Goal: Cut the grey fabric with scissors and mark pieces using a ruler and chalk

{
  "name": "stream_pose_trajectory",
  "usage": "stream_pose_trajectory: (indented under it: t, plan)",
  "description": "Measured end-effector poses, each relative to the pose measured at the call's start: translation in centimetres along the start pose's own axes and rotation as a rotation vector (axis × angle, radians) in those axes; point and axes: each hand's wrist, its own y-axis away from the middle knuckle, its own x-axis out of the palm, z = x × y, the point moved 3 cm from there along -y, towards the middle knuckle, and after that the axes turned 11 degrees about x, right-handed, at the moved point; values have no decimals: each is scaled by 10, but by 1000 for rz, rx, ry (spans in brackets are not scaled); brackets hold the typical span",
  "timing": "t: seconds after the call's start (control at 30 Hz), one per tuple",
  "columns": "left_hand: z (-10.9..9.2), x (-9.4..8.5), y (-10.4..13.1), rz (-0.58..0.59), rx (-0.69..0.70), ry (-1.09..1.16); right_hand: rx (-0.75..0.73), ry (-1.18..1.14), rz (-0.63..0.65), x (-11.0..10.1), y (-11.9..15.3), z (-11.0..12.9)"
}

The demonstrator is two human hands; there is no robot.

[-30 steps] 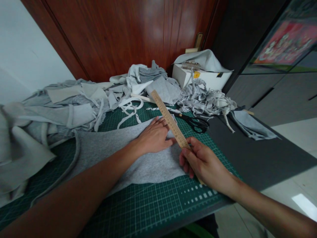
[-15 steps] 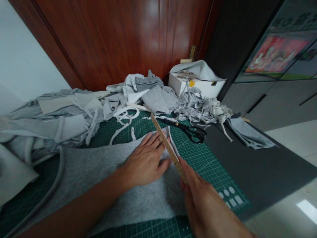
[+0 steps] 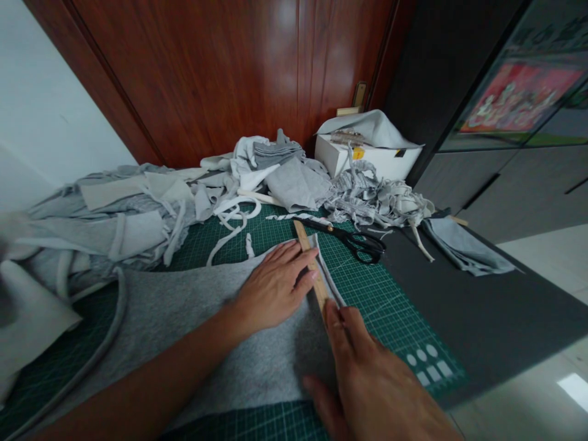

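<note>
On the green mat [image 3: 386,306], the cloth [image 3: 179,300] looked soft; the stiff, light ruler [image 3: 302,234] seemed best pressed toward both ends, left grip [image 3: 275,285] and right grip [image 3: 367,361] spread.

A cutting mat [image 3: 386,318] is laid on the tabletop [image 3: 487,324], and a cloth [image 3: 188,303] is spread over the mat. A ruler [image 3: 319,290] is placed on the cloth, near its right edge. Scissors [image 3: 345,236] are set beyond, to the right. Fabric pieces [image 3: 133,229] are heaped left and behind; tangled strips [image 3: 379,199] are piled before a box [image 3: 383,164], with folded fabric [image 3: 463,245] placed to their right.
</note>
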Motion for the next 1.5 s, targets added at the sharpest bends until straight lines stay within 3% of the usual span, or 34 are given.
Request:
stream_pose_trajectory:
  t: [0.17,0.4,0.57,0.83,1.0,1.13,1.33,1.5]
  plan:
    - [0,3,1,23,-12,-61,-5,75,46,-17,-27,-2]
    - [-4,0,1,16,6,-64,-168,180,13,-4,-50,-28]
    - [-6,0,2,29,-27,-79,-215,268,-6,-9,-63,-32]
    - [-3,2,4,-4,-121,-125,-395,211,73,-8,-97,-43]
    - [-5,1,3,-5,-99,-140,-339,259,76,-10,-103,-43]
    - [-6,1,2,9,-92,-158,-291,287,65,-12,-124,-37]
    - [-7,1,2,-28,-113,-136,66,129,31,1,-168,-47]
    - [0,-12,-16,-8,-166,-28,52,70,-40,14,-172,-52]
